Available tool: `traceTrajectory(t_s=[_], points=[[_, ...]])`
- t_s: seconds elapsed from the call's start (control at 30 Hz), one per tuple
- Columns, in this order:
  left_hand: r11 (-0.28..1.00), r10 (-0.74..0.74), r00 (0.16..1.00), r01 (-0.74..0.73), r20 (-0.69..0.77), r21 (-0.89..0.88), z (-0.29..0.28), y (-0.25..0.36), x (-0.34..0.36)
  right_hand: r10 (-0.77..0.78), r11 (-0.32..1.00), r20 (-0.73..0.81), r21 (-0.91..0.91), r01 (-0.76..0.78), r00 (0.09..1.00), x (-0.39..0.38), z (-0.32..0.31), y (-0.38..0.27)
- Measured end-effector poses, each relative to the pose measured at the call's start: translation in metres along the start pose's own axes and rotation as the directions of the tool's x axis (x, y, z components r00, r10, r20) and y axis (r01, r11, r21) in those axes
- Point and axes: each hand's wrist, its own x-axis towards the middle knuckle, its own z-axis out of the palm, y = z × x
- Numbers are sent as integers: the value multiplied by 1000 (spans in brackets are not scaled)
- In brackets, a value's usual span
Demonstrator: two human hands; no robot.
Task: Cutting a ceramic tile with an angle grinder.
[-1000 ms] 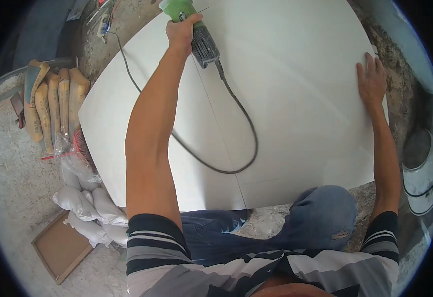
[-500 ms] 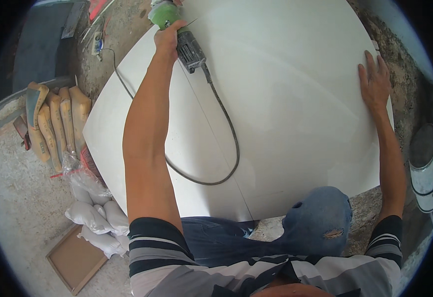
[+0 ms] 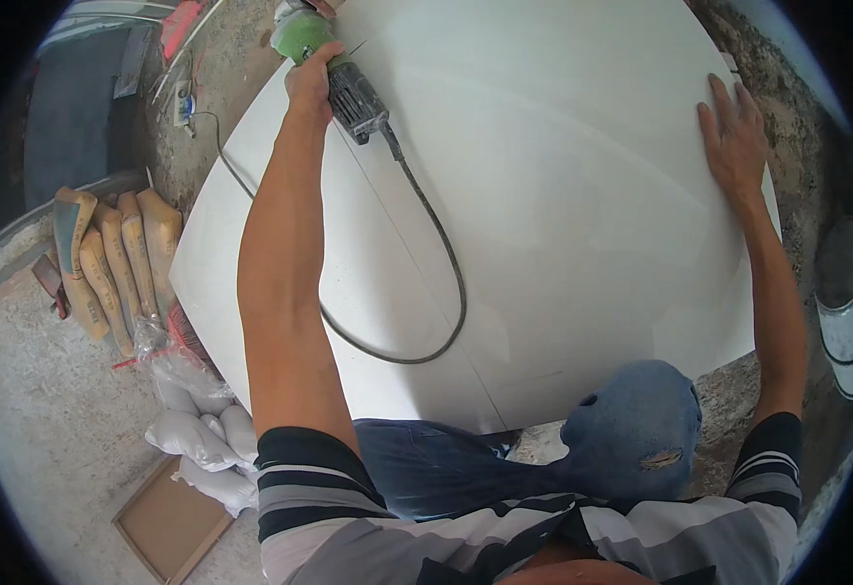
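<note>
My left hand [image 3: 308,80] is closed around a green-and-black angle grinder [image 3: 356,103] at the far left edge of a large white board [image 3: 573,244]. The grinder's head reaches to the top of the picture, where its tip is hard to make out. A dark power cord loops from its rear across the board, passing under my left forearm. A thin straight line runs down the board beside the tool. My right hand [image 3: 734,146] lies open on the board's right edge, fingers spread, holding nothing.
Left of the board are several tan paper sacks [image 3: 105,258], a crumpled plastic bag [image 3: 168,356], white sacks [image 3: 193,439] and a framed brown panel [image 3: 168,517]. A power strip [image 3: 183,102] lies on the rough floor. A white bucket [image 3: 841,331] stands at the right. My bent knee [image 3: 631,419] is at the near edge.
My left hand has moved the grinder leftward and farther away, toward the board's far-left edge. My right hand stays on the right edge, appearing slightly higher in the picture.
</note>
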Motion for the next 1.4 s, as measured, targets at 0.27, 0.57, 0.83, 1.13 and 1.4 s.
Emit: traceTrajectory(t_s=[0.27,0.57,0.83,1.13,1.4], points=[[1000,-11,1000,11,2,24,-4,0,10,11,1000,-8,25,-10,1000,1,3,-2],[999,-32,999,32,-1,25,-4,0,9,8,1000,-26,25,-8,1000,-1,7,0],[997,-63,998,63,3,34,-6,-3,18,7,999,-45,34,-5,999,-2,12,3],[996,-84,996,84,4,32,-4,-2,13,0,1000,-24,-9,0,1000,3,9,0],[997,-59,998,59,2,41,-3,1,6,-2,1000,-4,-14,2,1000,8,7,-3]])
